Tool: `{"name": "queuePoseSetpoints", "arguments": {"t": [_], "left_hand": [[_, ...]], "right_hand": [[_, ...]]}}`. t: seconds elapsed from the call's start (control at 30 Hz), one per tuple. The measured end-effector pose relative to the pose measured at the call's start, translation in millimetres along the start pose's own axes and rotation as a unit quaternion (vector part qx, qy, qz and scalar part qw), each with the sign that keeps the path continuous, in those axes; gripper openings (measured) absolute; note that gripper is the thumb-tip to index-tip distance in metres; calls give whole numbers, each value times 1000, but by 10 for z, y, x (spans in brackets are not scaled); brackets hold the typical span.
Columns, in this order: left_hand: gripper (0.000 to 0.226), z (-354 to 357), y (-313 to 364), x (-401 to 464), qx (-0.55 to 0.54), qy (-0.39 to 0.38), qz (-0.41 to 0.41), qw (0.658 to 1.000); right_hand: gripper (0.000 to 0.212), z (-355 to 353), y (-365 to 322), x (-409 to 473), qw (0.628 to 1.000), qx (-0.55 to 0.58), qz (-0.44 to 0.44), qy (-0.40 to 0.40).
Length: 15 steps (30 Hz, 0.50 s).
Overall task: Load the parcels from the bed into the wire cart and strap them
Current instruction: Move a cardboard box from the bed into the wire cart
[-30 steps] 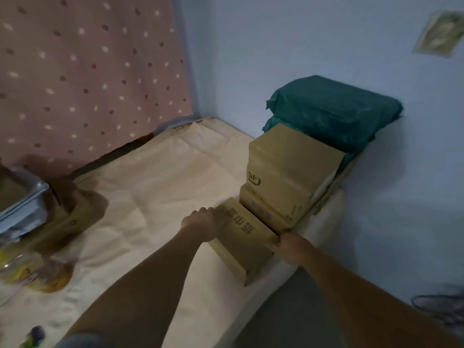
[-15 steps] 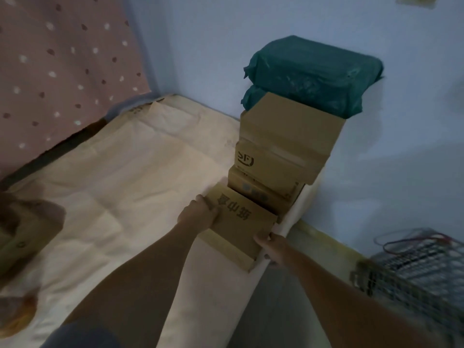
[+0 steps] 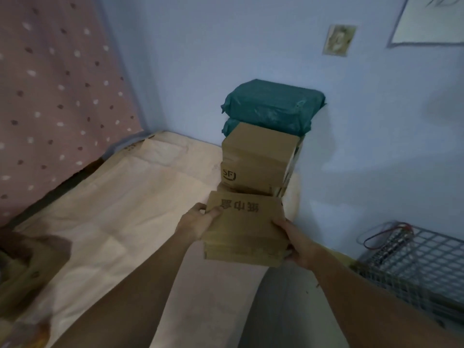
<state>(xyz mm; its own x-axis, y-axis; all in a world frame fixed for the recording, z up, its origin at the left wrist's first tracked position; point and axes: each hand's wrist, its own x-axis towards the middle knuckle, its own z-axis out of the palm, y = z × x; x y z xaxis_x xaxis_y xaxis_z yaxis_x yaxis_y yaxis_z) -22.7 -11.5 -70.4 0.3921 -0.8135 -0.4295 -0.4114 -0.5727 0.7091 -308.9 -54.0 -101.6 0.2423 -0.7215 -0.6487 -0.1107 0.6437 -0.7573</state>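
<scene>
1. A flat carton (image 3: pixel 244 229) with dark printed characters on its top face is held between both hands above the bed's right edge, tilted slightly toward the camera.
2. Left hand (image 3: pixel 194 223): grip clamped on the carton's left side, thumb (image 3: pixel 215 212) lying over the top face, fingers behind the left edge.
3. Right hand (image 3: pixel 298 243): grip clamped on the carton's right near corner, fingers wrapped round the side and underside.
4. Bed (image 3: pixel 113 222): covered by a pale creased sheet; its far end meets the blue wall (image 3: pixel 251 46).
5. Stack (image 3: pixel 256 162): cartons stand at the bed's far right corner, against the wall; the front one bears an "SF" mark. The held carton's far edge is just before the stack's base; contact cannot be determined.
6. Two green bags (image 3: pixel 272 108) lie piled behind and above the stack, against the wall.
7. Wire cart (image 3: pixel 424 267): grey mesh, on the floor to the right of the bed, well apart from the held carton. A red cord (image 3: pixel 374 237) lies at its far left corner.
8. A dotted curtain (image 3: pixel 50 96) hangs along the bed's left side.
</scene>
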Motion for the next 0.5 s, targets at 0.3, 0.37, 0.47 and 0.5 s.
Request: {"name": "queuePoseSetpoints", "arguments": {"t": [0.3,0.37,0.47,0.5], "left_hand": [[66,696,527,-744,-304,-122,-19,945],[62,978,765,-1004,-302,-132,-16,944],[58,1519,1140,-1459,-291,-170,-10,941],[60,1715,1272,-1623,-286,-188,-6,940]], "right_hand": [[52,-736,23,-927,996,15,-59,68],[55,-1078,82,-1204,992,18,-69,99],[56,-1694,213,-1729,986,34,-77,146],[54,-1910,266,-1927,984,40,-79,157]]}}
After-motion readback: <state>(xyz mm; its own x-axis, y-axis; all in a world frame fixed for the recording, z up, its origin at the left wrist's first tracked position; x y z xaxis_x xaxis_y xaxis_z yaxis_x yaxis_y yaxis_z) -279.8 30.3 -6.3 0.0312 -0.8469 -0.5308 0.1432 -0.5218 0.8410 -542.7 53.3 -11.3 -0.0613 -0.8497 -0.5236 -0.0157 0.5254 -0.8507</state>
